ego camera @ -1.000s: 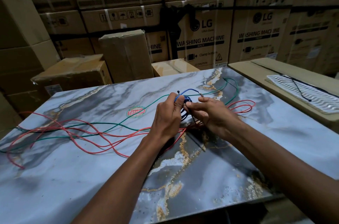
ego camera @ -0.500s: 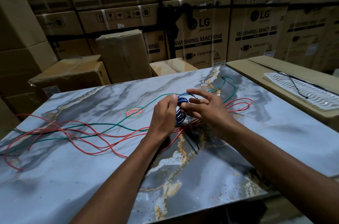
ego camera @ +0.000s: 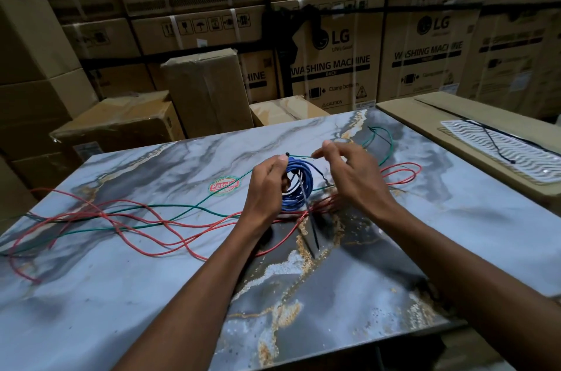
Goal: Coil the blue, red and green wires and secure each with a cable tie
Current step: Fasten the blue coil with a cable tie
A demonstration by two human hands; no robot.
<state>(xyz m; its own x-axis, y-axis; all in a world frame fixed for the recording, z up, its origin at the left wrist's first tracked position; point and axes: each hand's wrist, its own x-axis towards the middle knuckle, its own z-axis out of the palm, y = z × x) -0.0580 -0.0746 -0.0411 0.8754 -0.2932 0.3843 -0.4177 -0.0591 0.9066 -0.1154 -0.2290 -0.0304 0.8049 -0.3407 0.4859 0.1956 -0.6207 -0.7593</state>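
Observation:
My left hand (ego camera: pixel 264 188) grips a small coil of blue wire (ego camera: pixel 299 188) just above the marble tabletop (ego camera: pixel 121 294). A black cable tie (ego camera: pixel 308 212) crosses the coil and its tail hangs down towards the table. The tie's head sits by my left thumb. My right hand (ego camera: pixel 355 179) pinches a thin taut strand that runs from that head. The red wire (ego camera: pixel 136 219) lies loose in long loops across the table, with more loops to the right of my hands. The green wire (ego camera: pixel 182 209) trails uncoiled from the left edge to the far right.
A round red and green sticker (ego camera: pixel 224 187) is on the tabletop left of my hands. A flat cardboard box (ego camera: pixel 455 115) at the right carries a white wavy-patterned panel (ego camera: pixel 501 155) with a black cord. Stacked cartons (ego camera: pixel 331 67) wall in the far side.
The blue coil has turned more upright in my left hand. My right hand has lifted from the coil and moved up and right, drawing the thin strand taut.

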